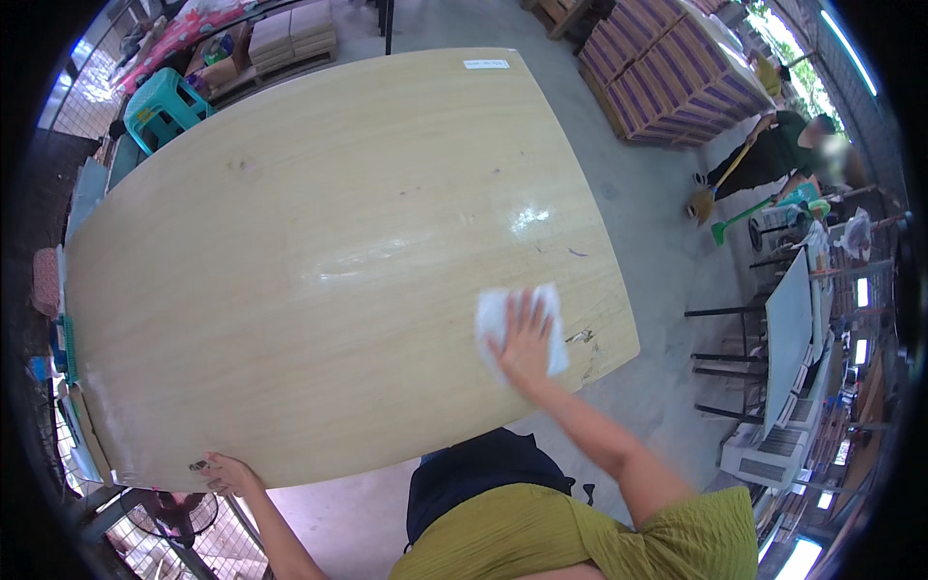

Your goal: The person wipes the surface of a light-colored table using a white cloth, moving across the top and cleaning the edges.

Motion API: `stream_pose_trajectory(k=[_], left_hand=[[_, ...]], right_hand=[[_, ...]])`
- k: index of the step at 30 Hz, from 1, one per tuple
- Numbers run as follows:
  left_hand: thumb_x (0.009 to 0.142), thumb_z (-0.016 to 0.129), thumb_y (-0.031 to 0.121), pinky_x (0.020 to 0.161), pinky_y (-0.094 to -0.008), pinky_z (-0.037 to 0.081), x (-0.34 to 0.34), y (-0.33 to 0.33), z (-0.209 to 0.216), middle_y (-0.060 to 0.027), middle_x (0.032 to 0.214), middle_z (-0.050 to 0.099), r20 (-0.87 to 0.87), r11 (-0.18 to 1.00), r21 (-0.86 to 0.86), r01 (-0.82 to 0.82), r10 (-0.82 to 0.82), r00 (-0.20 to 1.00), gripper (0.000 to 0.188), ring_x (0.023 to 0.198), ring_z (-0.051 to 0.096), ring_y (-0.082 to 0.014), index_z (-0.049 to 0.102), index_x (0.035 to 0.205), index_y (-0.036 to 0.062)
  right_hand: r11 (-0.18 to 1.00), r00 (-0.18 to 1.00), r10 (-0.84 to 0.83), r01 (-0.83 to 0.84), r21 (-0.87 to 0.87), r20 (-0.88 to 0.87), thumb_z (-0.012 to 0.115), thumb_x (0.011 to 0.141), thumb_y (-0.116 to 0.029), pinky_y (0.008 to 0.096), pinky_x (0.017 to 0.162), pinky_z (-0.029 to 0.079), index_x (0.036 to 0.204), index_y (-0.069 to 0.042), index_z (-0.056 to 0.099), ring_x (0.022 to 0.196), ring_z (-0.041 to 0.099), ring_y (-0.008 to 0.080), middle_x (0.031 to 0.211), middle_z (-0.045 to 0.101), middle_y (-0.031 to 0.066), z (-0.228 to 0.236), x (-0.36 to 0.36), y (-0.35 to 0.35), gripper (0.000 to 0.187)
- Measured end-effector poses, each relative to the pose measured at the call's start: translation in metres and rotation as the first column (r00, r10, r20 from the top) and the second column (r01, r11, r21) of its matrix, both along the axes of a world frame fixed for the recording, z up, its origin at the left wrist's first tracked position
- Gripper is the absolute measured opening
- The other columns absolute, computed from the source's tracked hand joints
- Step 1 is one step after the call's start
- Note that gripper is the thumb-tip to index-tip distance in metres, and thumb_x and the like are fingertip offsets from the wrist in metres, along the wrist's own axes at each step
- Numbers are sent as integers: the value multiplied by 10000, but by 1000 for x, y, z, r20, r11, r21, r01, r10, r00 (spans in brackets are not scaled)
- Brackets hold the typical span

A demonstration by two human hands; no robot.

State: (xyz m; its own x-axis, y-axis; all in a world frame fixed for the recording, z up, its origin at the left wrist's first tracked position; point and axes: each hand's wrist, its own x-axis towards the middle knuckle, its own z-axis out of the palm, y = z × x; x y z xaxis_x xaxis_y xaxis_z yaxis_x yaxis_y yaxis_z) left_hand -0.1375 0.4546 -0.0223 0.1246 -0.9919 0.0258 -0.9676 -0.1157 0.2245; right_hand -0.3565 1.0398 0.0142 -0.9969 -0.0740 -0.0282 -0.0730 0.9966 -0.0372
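Observation:
A large pale wood-look tabletop (319, 213) with a glossy surface fills the middle of the view. My right hand (523, 338) lies flat on a white cloth (493, 307), fingers spread, pressing it against the tabletop near the right end. Just right of the cloth, the surface is chipped and worn (580, 337). At the near left edge my left hand (230, 474) rests with its fingers apart on the tabletop, beside a small dark damaged spot (198, 465). Nothing shows in its grasp.
A teal plastic stool (164, 104) stands beyond the far left edge. Stacked cartons (677, 68) sit at the far right. A person (773, 159) there holds a broom (704, 201) and a green dustpan (720, 232). Further right is another table (788, 324); a fan (174, 512) sits lower left.

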Motion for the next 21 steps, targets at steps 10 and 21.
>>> stream_pose_trajectory(k=[10,21], left_hand=[[918,146,745,1134,-582,228,-4,5,6,-354,1531,137,0,997,-47,57,-57,998,895,1407,163,-539,148,1548,110],[929,149,731,1138,-590,219,19,-20,-22,-340,1535,148,16,990,-105,95,-94,995,852,1402,167,-551,165,1549,145]], right_hand=[[976,979,179,-190,-111,-103,555,856,-607,605,1141,156,1539,-139,240,1454,169,424,1598,178,167,-3,-123,-60,886],[976,975,208,-203,-74,75,533,873,-581,617,1138,147,1521,-47,248,1458,162,427,1601,158,183,3,3,-82,887]])
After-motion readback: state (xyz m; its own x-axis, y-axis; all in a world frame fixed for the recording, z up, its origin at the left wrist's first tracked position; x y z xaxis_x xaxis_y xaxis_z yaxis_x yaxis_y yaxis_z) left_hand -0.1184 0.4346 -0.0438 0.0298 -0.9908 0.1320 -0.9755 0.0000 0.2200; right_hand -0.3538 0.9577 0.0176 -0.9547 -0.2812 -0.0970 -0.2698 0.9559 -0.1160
